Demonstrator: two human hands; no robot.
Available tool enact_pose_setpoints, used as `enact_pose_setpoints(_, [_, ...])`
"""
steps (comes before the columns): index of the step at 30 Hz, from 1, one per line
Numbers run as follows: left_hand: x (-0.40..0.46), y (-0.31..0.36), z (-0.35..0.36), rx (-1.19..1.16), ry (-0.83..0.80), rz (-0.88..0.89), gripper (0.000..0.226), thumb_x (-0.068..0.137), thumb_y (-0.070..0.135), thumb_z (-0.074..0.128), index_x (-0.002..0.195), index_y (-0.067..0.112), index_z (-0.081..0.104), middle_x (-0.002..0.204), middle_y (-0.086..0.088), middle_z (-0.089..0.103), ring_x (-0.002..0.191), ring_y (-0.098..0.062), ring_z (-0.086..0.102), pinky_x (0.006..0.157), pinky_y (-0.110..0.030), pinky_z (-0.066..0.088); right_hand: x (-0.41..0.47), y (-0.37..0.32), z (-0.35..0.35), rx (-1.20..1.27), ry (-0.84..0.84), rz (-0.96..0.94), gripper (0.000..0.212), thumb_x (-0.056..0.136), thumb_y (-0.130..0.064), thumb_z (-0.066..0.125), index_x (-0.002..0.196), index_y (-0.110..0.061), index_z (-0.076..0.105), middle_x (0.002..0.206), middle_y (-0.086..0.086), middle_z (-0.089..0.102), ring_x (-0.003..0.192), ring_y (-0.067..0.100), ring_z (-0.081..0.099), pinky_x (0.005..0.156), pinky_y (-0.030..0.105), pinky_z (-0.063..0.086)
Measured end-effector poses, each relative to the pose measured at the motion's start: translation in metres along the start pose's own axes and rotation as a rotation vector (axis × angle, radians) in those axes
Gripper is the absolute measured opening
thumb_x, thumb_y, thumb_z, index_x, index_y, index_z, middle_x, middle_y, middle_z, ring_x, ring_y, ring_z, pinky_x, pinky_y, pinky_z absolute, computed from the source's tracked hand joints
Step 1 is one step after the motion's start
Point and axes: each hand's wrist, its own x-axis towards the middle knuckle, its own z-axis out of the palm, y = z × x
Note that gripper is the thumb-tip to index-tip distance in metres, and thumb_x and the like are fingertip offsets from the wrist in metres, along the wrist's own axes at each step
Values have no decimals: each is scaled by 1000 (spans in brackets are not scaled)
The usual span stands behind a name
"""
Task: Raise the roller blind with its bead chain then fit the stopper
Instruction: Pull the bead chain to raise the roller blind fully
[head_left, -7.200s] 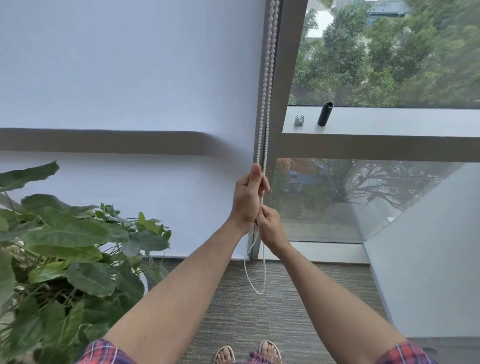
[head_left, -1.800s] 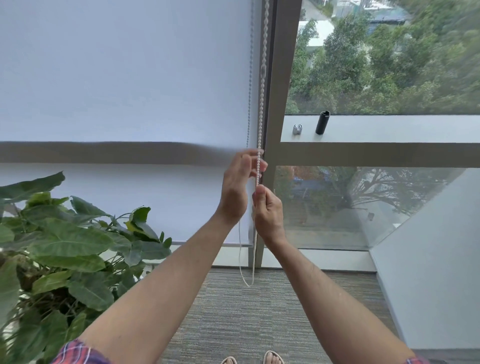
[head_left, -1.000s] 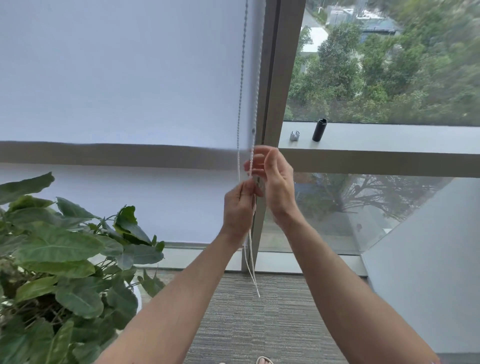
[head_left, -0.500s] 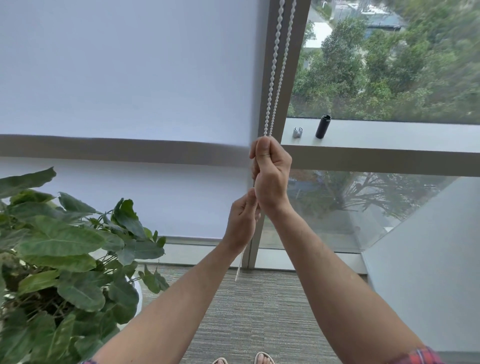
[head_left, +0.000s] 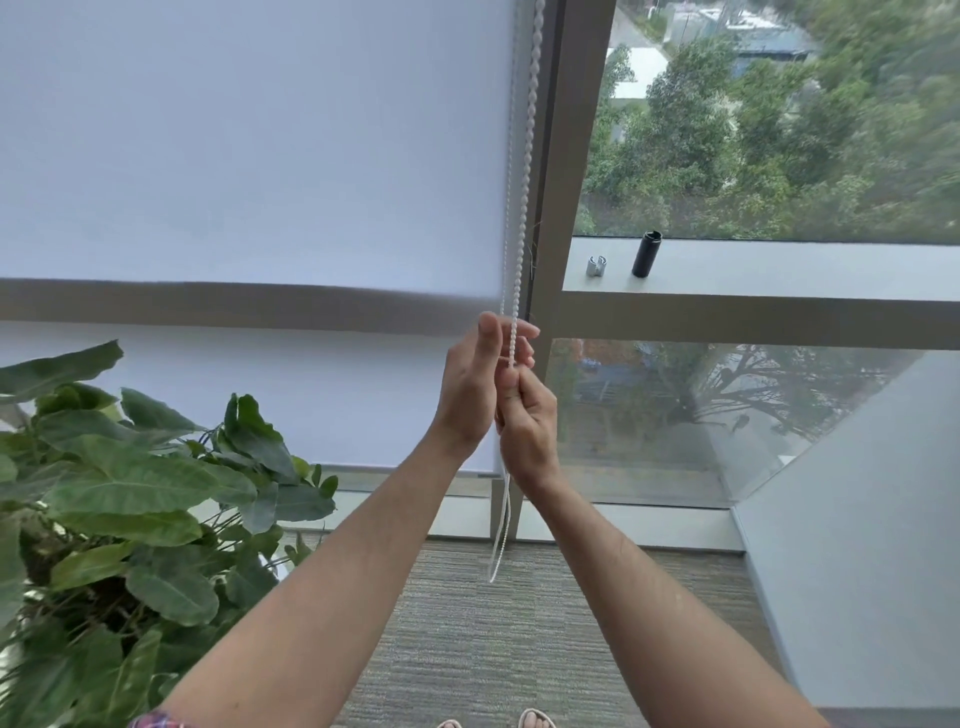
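Swapped over since half a second back: right hand (head_left: 527, 421) now sits lower, clenched round the front strand of the bead chain (head_left: 521, 218), while left hand (head_left: 470, 387) has come up beside it, fingers mostly straight and reaching for the strand just above, not plainly grasping yet. Roller blind (head_left: 249, 156) hangs with its bottom edge near the floor-level frame, so only a little raised by this judgement. Light, limp chain: small hard white plastic beads on thin cord, bumpy enough to bite under a pinch yet prone to slide bead by bead through a loose fist. Best taken between thumb and side of forefinger, close above the lower hand, pulled straight down to spare the clutch overhead. Slack loop dangles below the hands toward ribbed grey carpet (head_left: 493, 649). Matte, smooth blind fabric, soft and easily creased. Small silvery clip-like stopper (head_left: 596, 265), probably rigid and light, stands on the grey window ledge (head_left: 779, 265) beside a black cylinder (head_left: 647, 253), well apart from the hands. Broad glossy leaves of a potted plant (head_left: 130, 493) at left.
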Motion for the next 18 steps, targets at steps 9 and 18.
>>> enact_pose_setpoints(9, [-7,-9,20,-134,5,-71,44,99,43,41,63,24,59,48,11,34,39,-5,26,40,-18,24,-32,49,-21,-52,-66,104,33,97,-28,45,64,-27,45,56,-16,41,55,10,32,52,33,26])
enact_pose_setpoints(18, [0,-24,12,-2,79,-19,44,99,40,44,58,26,47,46,10,36,37,-9,28,41,-20,25,-19,38,-50,-156,-117,43,69,87,-76,41,94,-16,73,89,4,71,83,14,66,76,29,52])
